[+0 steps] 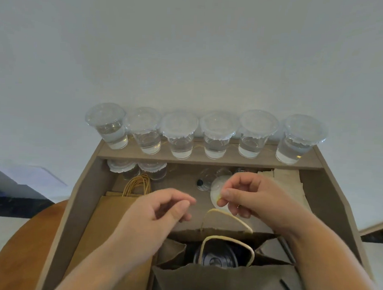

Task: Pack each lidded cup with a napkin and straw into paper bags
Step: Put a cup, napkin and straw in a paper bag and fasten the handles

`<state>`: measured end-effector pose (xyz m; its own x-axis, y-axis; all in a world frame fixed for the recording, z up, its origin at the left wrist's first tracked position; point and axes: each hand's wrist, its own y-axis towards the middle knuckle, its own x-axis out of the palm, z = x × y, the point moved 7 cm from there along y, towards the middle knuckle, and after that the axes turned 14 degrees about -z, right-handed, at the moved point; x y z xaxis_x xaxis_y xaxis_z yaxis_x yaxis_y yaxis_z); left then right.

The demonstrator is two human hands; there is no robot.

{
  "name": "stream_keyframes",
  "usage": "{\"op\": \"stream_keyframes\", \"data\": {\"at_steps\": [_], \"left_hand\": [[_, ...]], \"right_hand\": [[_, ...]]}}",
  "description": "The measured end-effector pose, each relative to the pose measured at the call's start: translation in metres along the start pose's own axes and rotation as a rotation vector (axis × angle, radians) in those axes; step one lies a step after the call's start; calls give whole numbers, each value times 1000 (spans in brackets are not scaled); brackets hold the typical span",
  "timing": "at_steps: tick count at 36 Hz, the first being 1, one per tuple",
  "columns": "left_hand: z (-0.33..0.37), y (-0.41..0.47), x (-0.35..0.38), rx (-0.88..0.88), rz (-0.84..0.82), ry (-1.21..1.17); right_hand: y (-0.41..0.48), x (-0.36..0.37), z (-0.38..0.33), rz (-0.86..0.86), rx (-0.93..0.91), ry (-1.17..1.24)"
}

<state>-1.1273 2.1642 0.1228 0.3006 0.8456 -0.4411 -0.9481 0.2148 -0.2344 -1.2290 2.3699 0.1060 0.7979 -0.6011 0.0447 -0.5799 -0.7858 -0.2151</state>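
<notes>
A brown paper bag [222,280] stands open at the bottom centre, its two cord handles upright. Inside it sits a lidded cup [216,258], seen from above. My left hand [161,211] hovers over the bag's left side with fingers loosely curled and nothing in them. My right hand [252,196] hovers above the far handle, thumb and forefinger close together in front of a clear lid [215,190]; I see nothing held. Several lidded cups [180,133] of water line the back shelf. Napkins [281,179] lie at the back right.
Flat paper bags [108,220] are stacked at the left, handles pointing away. Two more lidded cups [139,167] stand under the shelf. A small clear bottle with a black cap [200,183] lies mid-tray. The tray's walls [78,194] enclose everything; a round wooden table [26,247] lies beneath.
</notes>
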Motion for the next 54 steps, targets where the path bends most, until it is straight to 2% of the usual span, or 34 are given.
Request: {"op": "stream_keyframes", "data": {"at_steps": [6,13,23,25,29,33,35,37,39,41,50,54], "left_hand": [[29,10,6,94,-9,23],[35,5,12,173,8,32],[39,-1,16,180,-6,74],[41,-8,16,170,-51,135],[30,-26,18,85,-255,271],[21,-41,20,-34,-385,273],[21,-47,22,-74,-364,367],[23,-45,26,-86,-289,567],[31,-33,34,-11,-138,736],[39,-22,39,68,-8,799],[41,-12,53,224,122,733],[41,-11,52,179,86,702]], "right_hand": [[-11,21,-18,29,-68,-129],[-17,27,-5,104,-66,-190],[-31,35,-13,121,-73,-240],[-34,33,-17,170,-80,-269],[-42,26,-21,272,-62,-361],[-47,20,-23,335,-31,-496],[-47,19,-24,358,-20,-538],[-46,19,-25,364,-3,-595],[-45,21,-25,338,31,-651],[-43,27,-24,279,71,-689],[-53,42,-28,127,147,-894],[-60,50,-36,89,103,-895]]}}
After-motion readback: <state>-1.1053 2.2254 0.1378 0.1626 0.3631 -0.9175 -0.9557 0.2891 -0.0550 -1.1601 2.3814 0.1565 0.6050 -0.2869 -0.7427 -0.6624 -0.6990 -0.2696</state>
